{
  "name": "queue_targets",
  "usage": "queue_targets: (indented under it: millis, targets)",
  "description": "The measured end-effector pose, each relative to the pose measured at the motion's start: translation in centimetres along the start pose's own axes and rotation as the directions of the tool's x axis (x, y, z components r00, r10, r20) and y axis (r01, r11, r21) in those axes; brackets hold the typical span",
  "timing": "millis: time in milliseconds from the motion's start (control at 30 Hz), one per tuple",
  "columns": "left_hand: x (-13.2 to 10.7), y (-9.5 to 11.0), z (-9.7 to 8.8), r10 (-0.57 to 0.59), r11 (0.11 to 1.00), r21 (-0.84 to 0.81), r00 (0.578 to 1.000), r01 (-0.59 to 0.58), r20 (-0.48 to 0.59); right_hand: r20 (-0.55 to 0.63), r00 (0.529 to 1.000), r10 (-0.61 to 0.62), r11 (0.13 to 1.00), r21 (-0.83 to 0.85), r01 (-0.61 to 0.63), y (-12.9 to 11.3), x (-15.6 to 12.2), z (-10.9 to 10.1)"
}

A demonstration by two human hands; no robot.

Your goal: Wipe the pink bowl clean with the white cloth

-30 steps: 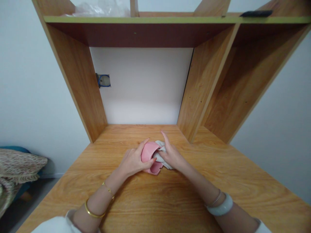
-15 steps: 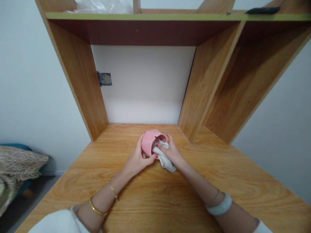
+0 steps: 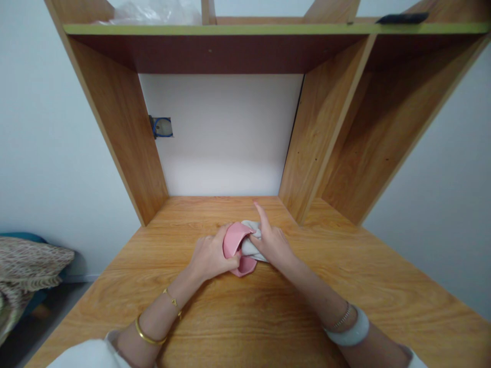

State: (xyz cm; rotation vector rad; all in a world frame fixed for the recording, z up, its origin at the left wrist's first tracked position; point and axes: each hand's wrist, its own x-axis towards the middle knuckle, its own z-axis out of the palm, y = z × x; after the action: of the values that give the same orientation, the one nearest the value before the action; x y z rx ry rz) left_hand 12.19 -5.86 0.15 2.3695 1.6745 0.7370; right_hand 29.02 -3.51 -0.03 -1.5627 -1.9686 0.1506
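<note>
A pink faceted pot (image 3: 235, 237) is tipped on its side above the wooden desk, its opening turned toward the right. My left hand (image 3: 211, 254) grips it from the left, with the thumb at the rim. A white cloth (image 3: 251, 247) is bunched at the pot's mouth, partly inside it. My right hand (image 3: 273, 243) presses the cloth there, one finger stretched up and away; the other fingers are partly hidden by the cloth and pot.
The wooden desk (image 3: 268, 317) spreads under both arms. Upright wooden panels (image 3: 111, 122) and a shelf (image 3: 230, 29) frame the back. Above lie clear plastic wrap (image 3: 157, 12) and a dark object (image 3: 402, 18). An open socket box (image 3: 162, 127) sits in the back wall.
The pot has turned in my left hand and sits slightly lower. My right hand has shifted with the cloth around the rim, and one finger now points upward.
</note>
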Motion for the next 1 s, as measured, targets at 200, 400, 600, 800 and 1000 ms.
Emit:
queue_targets:
  millis: [200,400,600,800,1000]
  targets:
    - [0.5,-0.7,0.4,-0.062,0.998,-0.032,0.998,0.061,-0.026,0.123,0.991,-0.057,0.981,0.191,0.033,0.6,-0.1,0.3]
    - [0.6,-0.9,0.2,-0.081,0.996,-0.040,0.996,0.080,-0.026,0.119,0.981,-0.151,0.912,0.400,0.091,1.9,0.3,2.8]
    - [0.5,-0.6,0.0,0.036,0.984,-0.174,0.998,-0.026,0.055,0.058,0.998,-0.027,0.975,0.223,0.013,0.9,0.3,1.6]
    - [0.4,-0.9,-0.8,0.122,0.971,-0.217,0.987,-0.099,0.099,0.072,0.978,-0.198,0.978,-0.047,0.202,-0.3,-0.2,-0.3]
    - [0.3,-1.3,-0.8,0.145,0.976,-0.177,0.985,-0.127,0.095,0.091,0.991,-0.101,0.994,-0.024,0.104,0.0,-0.1,-0.1]
